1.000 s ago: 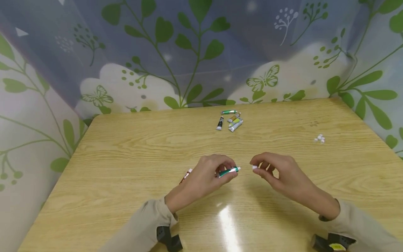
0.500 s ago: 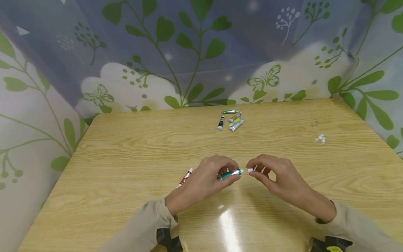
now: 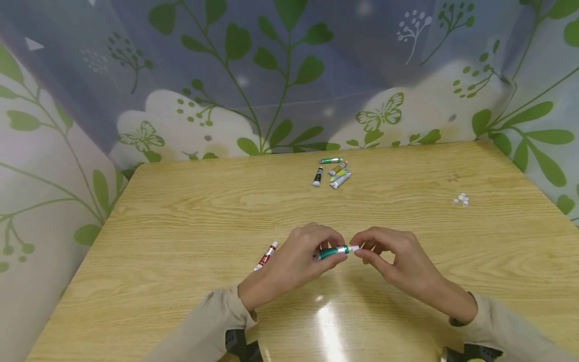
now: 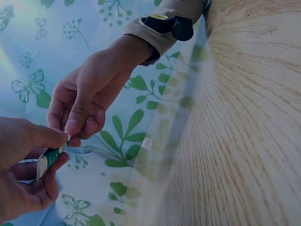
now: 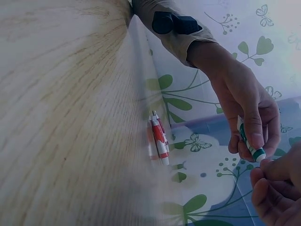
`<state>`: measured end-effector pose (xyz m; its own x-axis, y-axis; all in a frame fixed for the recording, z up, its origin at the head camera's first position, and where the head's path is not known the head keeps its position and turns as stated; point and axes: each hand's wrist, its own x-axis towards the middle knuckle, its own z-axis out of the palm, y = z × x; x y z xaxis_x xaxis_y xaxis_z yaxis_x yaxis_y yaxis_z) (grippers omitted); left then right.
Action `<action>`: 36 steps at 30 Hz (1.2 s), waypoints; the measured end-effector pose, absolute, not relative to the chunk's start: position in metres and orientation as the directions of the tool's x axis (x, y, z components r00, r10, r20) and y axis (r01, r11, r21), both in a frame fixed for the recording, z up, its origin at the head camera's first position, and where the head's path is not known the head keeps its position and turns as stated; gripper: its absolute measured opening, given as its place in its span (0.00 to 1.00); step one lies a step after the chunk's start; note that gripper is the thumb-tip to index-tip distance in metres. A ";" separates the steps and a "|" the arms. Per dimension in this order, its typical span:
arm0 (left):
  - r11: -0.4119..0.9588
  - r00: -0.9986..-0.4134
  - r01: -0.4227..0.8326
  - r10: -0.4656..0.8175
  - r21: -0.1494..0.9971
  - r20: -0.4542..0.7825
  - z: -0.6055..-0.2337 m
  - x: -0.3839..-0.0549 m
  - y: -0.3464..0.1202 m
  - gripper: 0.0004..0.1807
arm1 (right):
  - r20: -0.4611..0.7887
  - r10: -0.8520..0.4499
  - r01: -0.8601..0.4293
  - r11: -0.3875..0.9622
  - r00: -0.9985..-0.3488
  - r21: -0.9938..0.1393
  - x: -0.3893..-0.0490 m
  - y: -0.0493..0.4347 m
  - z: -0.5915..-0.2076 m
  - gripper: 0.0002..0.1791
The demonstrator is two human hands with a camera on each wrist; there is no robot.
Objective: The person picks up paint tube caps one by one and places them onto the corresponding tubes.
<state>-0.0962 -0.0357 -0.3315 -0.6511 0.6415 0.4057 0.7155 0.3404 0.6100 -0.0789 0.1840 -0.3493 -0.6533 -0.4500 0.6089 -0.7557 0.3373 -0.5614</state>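
My left hand (image 3: 300,259) pinches a small green paint tube (image 3: 332,252) between thumb and fingers, its neck pointing right. At that neck my right hand (image 3: 400,254) holds a small white cap (image 3: 355,248) with thumb and fingertips. The cap meets the end of the tube; how far it sits on the thread cannot be told. In the right wrist view the green tube (image 5: 249,141) shows between the left thumb and fingers. A red-and-white paint tube (image 3: 266,256) lies on the table just left of my left hand.
Several paint tubes lie at the back of the wooden table (image 3: 203,211): a green one (image 3: 330,160), a black one (image 3: 318,177), and a grey one (image 3: 340,180) among others. A small cluster of white caps (image 3: 461,199) lies at the right. Patterned curtain (image 3: 289,75) stands behind.
My right hand has moved left with the white cap, closing the gap to the green tube's neck. The left hand has shifted very slightly, still holding the tube.
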 end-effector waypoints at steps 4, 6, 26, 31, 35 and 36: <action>0.329 -0.645 0.720 0.641 0.611 0.415 -0.331 -0.096 -0.036 0.06 | 0.601 -0.445 -0.745 0.325 -0.664 -0.582 -0.078 0.184 -0.348 0.20; 0.323 -0.644 0.721 0.640 0.613 0.419 -0.332 -0.096 -0.036 0.06 | 0.592 -0.444 -0.737 0.325 -0.672 -0.593 -0.078 0.184 -0.348 0.19; 0.287 -0.608 0.760 0.632 0.583 0.481 -0.332 -0.094 -0.034 0.05 | 0.579 -0.406 -0.704 0.331 -0.707 -0.628 -0.074 0.182 -0.348 0.15; 0.282 -0.598 0.769 0.632 0.573 0.492 -0.332 -0.093 -0.034 0.05 | 0.562 -0.409 -0.692 0.338 -0.719 -0.638 -0.074 0.183 -0.348 0.11; 0.278 -0.591 0.775 0.636 0.568 0.495 -0.332 -0.092 -0.034 0.05 | 0.536 -0.421 -0.676 0.352 -0.732 -0.647 -0.074 0.183 -0.348 0.10; 0.277 -0.588 0.777 0.638 0.565 0.496 -0.332 -0.091 -0.034 0.05 | 0.528 -0.425 -0.672 0.354 -0.735 -0.650 -0.074 0.184 -0.348 0.10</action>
<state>-0.0914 -0.0344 -0.3318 -0.5884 0.6383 0.4964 0.7771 0.2769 0.5652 -0.0744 0.1837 -0.3481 -0.7353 -0.4245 0.5283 -0.6718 0.3543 -0.6504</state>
